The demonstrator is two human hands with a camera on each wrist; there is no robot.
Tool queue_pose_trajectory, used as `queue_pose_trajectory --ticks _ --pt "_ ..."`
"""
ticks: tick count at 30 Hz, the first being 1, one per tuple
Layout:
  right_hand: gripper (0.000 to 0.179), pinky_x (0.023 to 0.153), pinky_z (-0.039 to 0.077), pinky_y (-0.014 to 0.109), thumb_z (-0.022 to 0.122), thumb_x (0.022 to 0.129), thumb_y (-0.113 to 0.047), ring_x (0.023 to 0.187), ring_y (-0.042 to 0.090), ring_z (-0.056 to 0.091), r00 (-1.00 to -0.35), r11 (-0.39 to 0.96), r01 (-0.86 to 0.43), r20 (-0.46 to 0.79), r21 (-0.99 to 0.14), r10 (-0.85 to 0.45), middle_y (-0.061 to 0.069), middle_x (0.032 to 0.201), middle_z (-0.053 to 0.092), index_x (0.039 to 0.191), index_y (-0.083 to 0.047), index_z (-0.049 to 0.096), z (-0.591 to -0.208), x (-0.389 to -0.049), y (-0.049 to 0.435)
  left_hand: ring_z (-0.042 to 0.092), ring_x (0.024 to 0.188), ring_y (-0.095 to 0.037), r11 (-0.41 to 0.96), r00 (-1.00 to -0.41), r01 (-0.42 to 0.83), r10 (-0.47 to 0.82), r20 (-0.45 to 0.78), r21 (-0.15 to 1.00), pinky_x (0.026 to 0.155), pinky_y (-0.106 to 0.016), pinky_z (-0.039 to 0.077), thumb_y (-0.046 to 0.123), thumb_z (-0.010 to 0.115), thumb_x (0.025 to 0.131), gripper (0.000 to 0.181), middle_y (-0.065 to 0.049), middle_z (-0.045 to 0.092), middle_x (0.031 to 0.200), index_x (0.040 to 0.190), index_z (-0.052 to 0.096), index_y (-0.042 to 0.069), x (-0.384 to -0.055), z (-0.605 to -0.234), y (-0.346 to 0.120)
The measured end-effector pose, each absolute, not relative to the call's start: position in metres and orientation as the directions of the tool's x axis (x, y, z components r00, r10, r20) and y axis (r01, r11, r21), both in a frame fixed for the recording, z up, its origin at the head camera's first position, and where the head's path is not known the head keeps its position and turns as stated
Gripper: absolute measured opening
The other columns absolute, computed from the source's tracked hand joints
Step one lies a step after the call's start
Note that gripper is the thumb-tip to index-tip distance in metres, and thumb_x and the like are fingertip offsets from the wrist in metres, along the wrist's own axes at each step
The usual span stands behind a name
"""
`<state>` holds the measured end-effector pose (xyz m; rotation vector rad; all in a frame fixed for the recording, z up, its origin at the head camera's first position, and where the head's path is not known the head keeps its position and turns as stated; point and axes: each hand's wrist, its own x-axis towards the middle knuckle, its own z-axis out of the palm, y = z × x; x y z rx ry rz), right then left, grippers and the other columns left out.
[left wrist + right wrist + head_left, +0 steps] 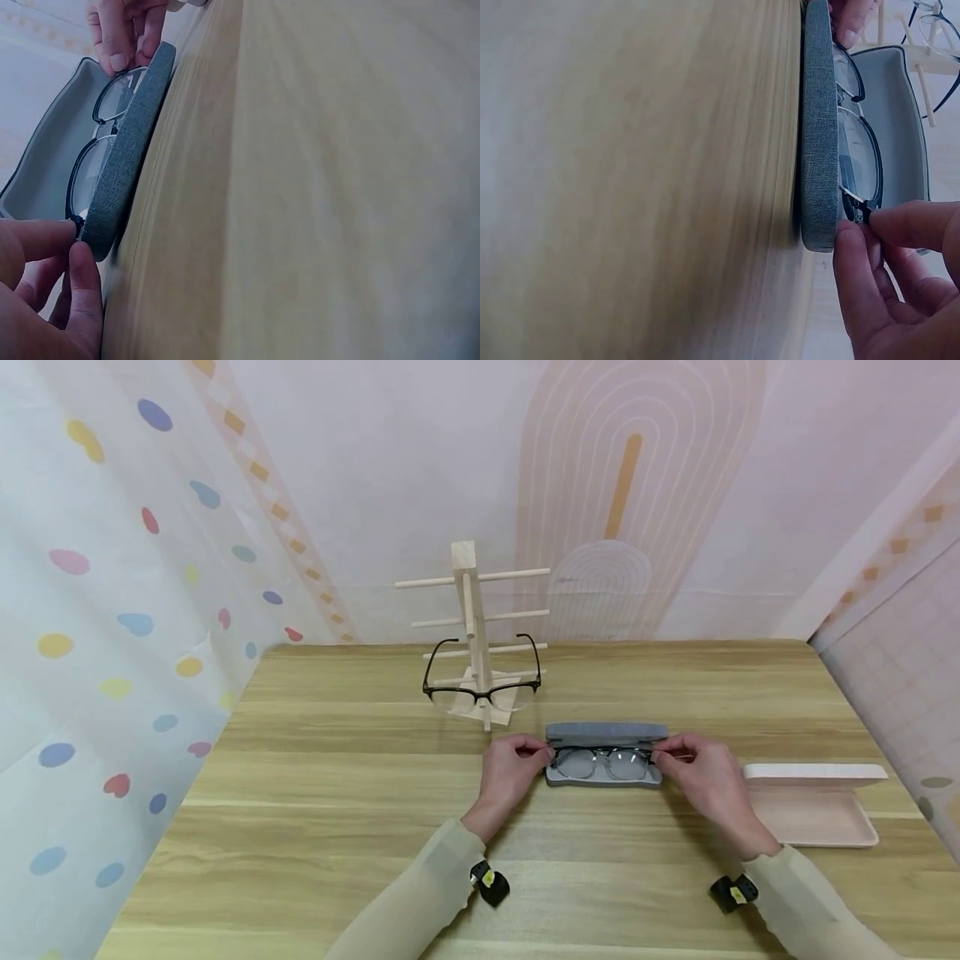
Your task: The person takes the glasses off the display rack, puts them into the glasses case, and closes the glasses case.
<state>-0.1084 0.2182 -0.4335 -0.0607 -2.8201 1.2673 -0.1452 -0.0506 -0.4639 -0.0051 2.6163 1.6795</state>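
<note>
Glasses (604,749), right of centre, are pinched at both ends by fingers of the left hand (514,770) and right hand (701,770), over the open grey case (604,782); release is outstanding. A second pair (482,696) is already seated on the wooden stand (477,647), upper centre.

Draped tabletop nook, wood-grain table (600,897) beneath the left hand (512,777) and right hand (705,777), dotted cloth (120,635) to their left, arch-patterned cloth (570,485) beyond, room type unclear

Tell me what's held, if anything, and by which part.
Black-topped, clear-lensed eyeglasses, pinched at the frame's outer corners by the left hand and right hand.
</note>
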Motion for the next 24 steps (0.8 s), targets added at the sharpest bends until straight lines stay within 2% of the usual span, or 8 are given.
queue_pose_trajectory --ticks 13,19,24 --pt "0.012 0.058 0.044 0.024 0.07 0.094 -0.012 0.077 0.016 0.059 -0.995 0.678 0.014 0.053 -0.735 0.079 0.01 0.095 0.075 0.101 -0.004 0.077 -0.436 -0.107 0.218 0.06 0.063 -0.002 0.407 -0.999 0.008 0.04 -0.009 0.914 0.062 -0.022 0.052 0.013 0.08 0.086 0.007 0.0 0.075 0.078 0.086 0.081 0.006 -0.147 -0.465 -0.05" --pt "0.013 0.065 0.049 0.02 0.069 0.096 -0.011 0.084 0.017 0.065 -0.993 0.662 -0.028 0.094 -0.749 0.064 0.01 0.097 0.076 0.103 -0.003 0.076 -0.435 -0.103 0.217 0.063 0.065 -0.004 0.381 -0.999 0.018 0.042 0.002 0.924 0.065 -0.023 0.054 0.012 0.079 0.087 0.006 -0.002 0.076 0.085 0.087 0.081 0.006 -0.147 -0.467 -0.052" --pt "0.02 0.071 0.052 0.016 0.063 0.099 -0.011 0.093 0.019 0.066 -0.991 0.62 -0.037 0.107 -0.783 0.075 0.014 0.107 0.074 0.112 -0.001 0.074 -0.433 -0.094 0.217 0.066 0.067 -0.009 0.317 -1.0 0.005 0.026 -0.003 0.948 0.064 -0.024 0.057 0.008 0.074 0.091 0.008 -0.006 0.075 0.088 0.093 0.078 0.002 -0.143 -0.468 -0.054"
